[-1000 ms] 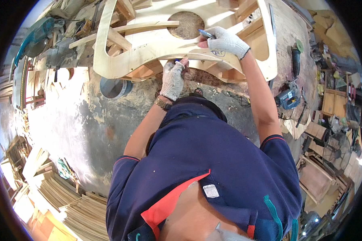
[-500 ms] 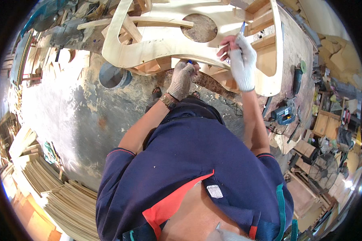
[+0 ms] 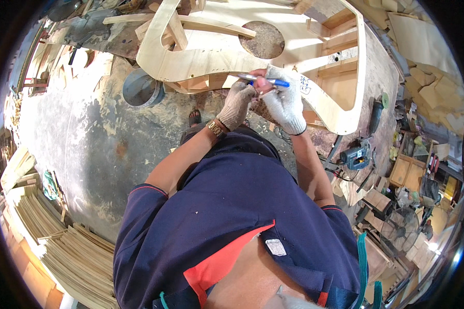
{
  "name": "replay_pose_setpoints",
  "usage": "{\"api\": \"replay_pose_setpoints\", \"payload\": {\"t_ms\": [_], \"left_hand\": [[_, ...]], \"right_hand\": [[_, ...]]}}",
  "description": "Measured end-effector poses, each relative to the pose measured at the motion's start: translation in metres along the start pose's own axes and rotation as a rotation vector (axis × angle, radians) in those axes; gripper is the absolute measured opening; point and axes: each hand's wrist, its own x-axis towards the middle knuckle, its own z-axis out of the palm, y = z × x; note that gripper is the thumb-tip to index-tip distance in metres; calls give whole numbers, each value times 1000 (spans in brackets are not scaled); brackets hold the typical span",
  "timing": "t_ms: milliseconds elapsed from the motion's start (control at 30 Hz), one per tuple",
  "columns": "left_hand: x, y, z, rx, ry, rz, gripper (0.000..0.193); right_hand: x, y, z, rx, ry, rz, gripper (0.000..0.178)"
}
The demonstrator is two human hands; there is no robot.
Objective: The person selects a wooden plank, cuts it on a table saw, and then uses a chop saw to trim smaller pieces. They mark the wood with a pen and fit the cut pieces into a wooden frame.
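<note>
Both of my hands wear pale knitted gloves with bare fingertips and meet at the near edge of a curved plywood frame (image 3: 191, 66). My right hand (image 3: 285, 107) grips a pen (image 3: 279, 82) with a blue and white body, held roughly level with its tip pointing left. Close beside the pen's front part, my left hand (image 3: 237, 105) is closed with its fingertips pinched on a small blue piece (image 3: 251, 83) that looks like the pen's cap. Fingers partly hide it. Dark handwriting (image 3: 305, 85) marks the plywood just right of my right hand.
A round hole (image 3: 263, 40) is cut in the workpiece's panel, and loose wood strips (image 3: 219, 27) lie across it. A grey bucket (image 3: 142, 88) stands on the floor at left. At right lie a blue power tool (image 3: 355, 157) and an angle grinder (image 3: 376, 114). Stacked wood strips (image 3: 69, 257) fill the lower left.
My right hand has come down and left with the pen, from above the frame to beside my left hand. The pen has turned from upright to nearly level. The handwriting is now uncovered.
</note>
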Motion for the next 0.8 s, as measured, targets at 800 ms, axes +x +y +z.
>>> {"api": "replay_pose_setpoints", "payload": {"t_ms": [800], "left_hand": [[-8, 8, 7, -173, -22, 30, 43]], "right_hand": [[10, 6, 10, -388, 104, -359, 8]]}}
